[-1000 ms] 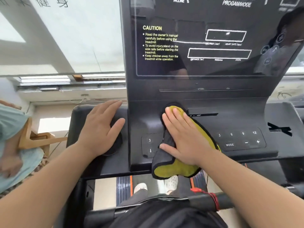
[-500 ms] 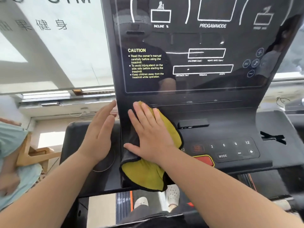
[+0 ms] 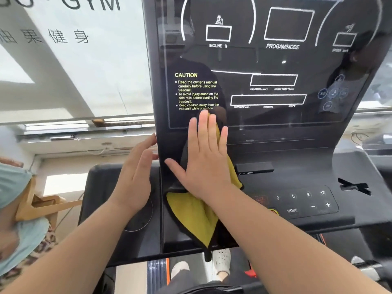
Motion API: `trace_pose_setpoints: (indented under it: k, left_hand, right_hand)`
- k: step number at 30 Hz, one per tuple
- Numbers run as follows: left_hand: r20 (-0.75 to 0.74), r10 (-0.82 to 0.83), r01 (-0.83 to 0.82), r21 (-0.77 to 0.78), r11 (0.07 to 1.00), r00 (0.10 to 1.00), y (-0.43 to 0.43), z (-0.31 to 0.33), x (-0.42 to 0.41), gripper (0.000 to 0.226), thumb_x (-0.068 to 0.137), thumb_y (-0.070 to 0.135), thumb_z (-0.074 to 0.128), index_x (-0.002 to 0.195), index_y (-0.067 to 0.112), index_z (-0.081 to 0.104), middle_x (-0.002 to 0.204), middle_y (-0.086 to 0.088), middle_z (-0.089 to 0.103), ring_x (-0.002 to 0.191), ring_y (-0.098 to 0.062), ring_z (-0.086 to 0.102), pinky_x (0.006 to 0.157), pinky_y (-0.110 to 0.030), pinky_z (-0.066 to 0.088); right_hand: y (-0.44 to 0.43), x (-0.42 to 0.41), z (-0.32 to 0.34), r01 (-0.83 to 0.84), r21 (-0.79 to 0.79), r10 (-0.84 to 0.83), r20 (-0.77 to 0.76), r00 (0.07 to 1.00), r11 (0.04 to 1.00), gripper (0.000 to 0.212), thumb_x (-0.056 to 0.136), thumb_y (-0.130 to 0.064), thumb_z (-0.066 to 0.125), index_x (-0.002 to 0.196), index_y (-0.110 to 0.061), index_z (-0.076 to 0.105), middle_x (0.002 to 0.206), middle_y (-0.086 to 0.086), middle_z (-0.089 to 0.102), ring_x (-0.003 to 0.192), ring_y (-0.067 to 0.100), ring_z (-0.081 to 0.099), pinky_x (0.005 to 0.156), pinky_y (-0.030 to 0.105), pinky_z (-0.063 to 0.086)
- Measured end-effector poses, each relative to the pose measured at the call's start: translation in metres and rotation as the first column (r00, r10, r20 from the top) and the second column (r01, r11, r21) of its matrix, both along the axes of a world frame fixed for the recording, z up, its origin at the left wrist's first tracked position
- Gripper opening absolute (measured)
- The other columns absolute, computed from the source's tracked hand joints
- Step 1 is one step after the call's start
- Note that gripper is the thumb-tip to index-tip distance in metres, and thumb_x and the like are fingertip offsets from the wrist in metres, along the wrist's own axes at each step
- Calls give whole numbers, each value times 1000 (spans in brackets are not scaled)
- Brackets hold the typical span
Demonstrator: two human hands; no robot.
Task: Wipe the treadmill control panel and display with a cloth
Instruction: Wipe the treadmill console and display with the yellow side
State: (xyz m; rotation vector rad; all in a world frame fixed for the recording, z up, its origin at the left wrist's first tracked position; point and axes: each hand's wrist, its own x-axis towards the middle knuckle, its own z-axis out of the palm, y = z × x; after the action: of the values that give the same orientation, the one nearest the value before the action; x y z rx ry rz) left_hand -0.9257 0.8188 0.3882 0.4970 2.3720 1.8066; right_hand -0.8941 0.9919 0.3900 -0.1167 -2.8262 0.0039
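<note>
our right fingers lie straight and slightly spread. their tips reach the lower left corner of the glossy black treadmill display, just under the yellow caution text. behind them our right hand presses flat on the yellow cloth with black edging, pinning it against the left side of the matte black control panel. the cloth runs from the display's bottom edge down to the panel's front edge, where one corner hangs over. our left fingers are straight and close together, with their tips at the display's left edge. our left hand holds nothing and sits over the black side tray. the dark keypad with mode and number buttons sits toward the panel's right front corner, well apart from the cloth.
</note>
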Motion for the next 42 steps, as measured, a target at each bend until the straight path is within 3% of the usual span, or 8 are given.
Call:
trace_pose_setpoints:
  k: [4,8,12,15,18,25,30,42]
  left_hand:
    - [31,46,-45,-10,999,998,-1,6,-5,74,92,72,21,151,33,41,148,12,50,121,2,56,107,-34,45]
    - [0,105,-104,91,990,994,8,25,-18,86,84,88,23,150,36,41,151,14,48,125,1,54,107,-33,43]
    - [-53,112,-108,80,991,992,21,43,-30,69,95,72,18,146,37,49,145,11,54,125,-7,55,105,-41,46]
    - [-55,169,-162,114,980,984,25,55,-42,62,92,69,21,133,38,57,134,4,61,117,-13,60,101,-46,49]
    - [-148,174,-166,64,984,974,28,75,-59,67,93,67,23,145,34,48,137,7,56,126,-21,55,108,-52,43]
    - [-357,131,-179,-106,978,925,42,91,-69,70,97,55,15,154,24,39,118,5,59,116,-11,46,99,-6,28]
    - [-319,98,-116,-39,993,943,34,91,-69,76,93,77,10,154,41,35,124,21,54,124,-21,54,103,-55,46]
    - [-373,169,-143,97,985,912,38,106,-86,89,90,83,12,154,26,39,146,9,48,122,-13,55,102,-54,47]
  right_hand:
    - [-1,-33,20,-15,0,15,-86,996,1000,98,100,-73,24,161,-5,-13,170,22,-14,157,38,-16,125,56,-12]
    - [9,-36,9,-163,106,171,-79,982,981,98,100,-72,27,158,-9,-20,166,17,-25,152,33,-30,123,54,-20]
    - [29,-22,-8,-297,216,316,-58,947,930,98,99,-70,35,159,-10,-13,168,13,-21,156,29,-24,125,52,-16]
    - [51,-23,-1,-109,137,132,-170,977,985,97,100,-71,26,160,-5,-12,169,16,-15,157,33,-19,127,54,-10]
    - [72,-37,22,57,69,-38,-250,967,996,99,100,-72,21,160,0,-12,168,22,-10,157,40,-10,127,56,-7]
    - [90,-83,86,138,25,-117,-393,912,990,104,97,-71,36,160,5,5,168,31,6,156,47,3,125,64,2]
    - [82,-118,140,69,111,-12,-448,894,991,103,96,-73,38,161,3,13,169,27,11,157,44,8,126,62,4]
    - [42,-123,133,-286,417,391,-191,900,862,100,96,-75,32,164,-7,4,172,16,-2,159,34,-5,127,57,-1]
